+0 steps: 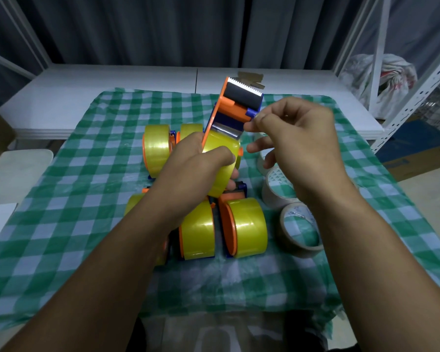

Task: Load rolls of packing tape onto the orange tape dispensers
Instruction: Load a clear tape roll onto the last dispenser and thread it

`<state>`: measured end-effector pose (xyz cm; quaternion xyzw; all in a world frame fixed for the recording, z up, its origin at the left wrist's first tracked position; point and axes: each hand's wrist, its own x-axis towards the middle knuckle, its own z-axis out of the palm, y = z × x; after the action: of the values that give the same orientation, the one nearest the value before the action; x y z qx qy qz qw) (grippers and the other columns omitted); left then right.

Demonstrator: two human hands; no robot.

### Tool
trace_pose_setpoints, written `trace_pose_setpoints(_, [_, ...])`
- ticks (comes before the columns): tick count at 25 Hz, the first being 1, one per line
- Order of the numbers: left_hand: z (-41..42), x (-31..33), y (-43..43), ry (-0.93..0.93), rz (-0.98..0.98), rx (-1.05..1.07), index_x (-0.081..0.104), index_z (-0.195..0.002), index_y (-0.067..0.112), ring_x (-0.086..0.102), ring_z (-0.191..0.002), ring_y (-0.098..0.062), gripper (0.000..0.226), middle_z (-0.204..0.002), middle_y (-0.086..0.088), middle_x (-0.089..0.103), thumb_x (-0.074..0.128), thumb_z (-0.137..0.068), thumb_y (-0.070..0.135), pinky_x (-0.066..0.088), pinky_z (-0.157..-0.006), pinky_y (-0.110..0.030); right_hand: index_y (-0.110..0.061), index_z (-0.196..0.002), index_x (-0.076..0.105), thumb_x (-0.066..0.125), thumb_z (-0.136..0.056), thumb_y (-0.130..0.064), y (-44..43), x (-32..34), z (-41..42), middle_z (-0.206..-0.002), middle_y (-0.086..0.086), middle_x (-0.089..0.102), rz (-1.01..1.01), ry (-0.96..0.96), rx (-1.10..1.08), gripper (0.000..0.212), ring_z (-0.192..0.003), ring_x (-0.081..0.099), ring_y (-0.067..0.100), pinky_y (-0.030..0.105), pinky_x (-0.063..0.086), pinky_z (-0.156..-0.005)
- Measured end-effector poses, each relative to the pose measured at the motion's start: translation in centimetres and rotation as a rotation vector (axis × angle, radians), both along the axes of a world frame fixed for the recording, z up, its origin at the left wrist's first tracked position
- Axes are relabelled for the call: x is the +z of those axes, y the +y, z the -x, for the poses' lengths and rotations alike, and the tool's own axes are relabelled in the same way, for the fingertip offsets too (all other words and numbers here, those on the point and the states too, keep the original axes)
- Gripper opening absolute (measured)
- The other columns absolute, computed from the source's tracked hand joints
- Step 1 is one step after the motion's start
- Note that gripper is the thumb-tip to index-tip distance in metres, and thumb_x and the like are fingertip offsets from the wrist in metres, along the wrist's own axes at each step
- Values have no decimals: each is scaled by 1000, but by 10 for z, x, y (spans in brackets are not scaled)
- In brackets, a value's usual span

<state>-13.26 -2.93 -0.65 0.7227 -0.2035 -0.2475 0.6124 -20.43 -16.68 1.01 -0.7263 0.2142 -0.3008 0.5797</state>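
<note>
A: What is the centre of the frame made of?
B: A dispenser point(235, 109) of smooth orange plastic, with a toothed metal blade point(244, 85) and matt black roller point(243, 97); its yellow tape point(221, 151) is glossy.
A: And beneath?
B: Green checked cloth point(87, 199), thin and wrinkled; lower right, dull beige tape rolls point(287, 232).

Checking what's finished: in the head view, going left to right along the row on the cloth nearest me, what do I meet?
Half-hidden yellow tape roll → left loaded dispenser → right loaded dispenser → beige tape roll, lying flat.
</note>
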Motion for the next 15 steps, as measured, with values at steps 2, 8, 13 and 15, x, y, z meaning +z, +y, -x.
trace_pose_setpoints(2, [-1,-1,0,-5,-9,0,61,-114,2,70,-66,-24,21,-80,-14,72,57,-94,9,59,-62,-35,-6,-85,64,58,-95,-5,1,0,0,-87,10,76,-66,-3,6,12,-56,68,18,25,41,-41])
trace_pose_setpoints(8, [0,-1,-1,-18,-4,-3,61,-113,3,68,-61,-13,18,-85,-16,70,57,-95,7,54,-53,-24,-7,-92,66,50,-97,-4,1,-2,-2,-91,15,77,-293,-23,55,17,-61,65,20,25,41,-44])
trace_pose_setpoints(13, [-3,-3,0,-48,-37,3,58,-116,3,71,-65,-17,22,-91,-22,72,58,-95,9,59,-60,-32,-11,-90,70,62,-95,-8,4,-6,-3,-94,14,75,-131,23,59,10,-67,70,20,23,46,-49])
trace_pose_setpoints(15, [-4,-4,-1,-60,-57,1,56,-119,5,72,-66,-17,25,-91,-20,72,58,-95,12,60,-62,-34,-15,-90,73,66,-94,-13,6,-10,-5,-90,10,74,39,65,56,8,-69,68,17,27,49,-54])
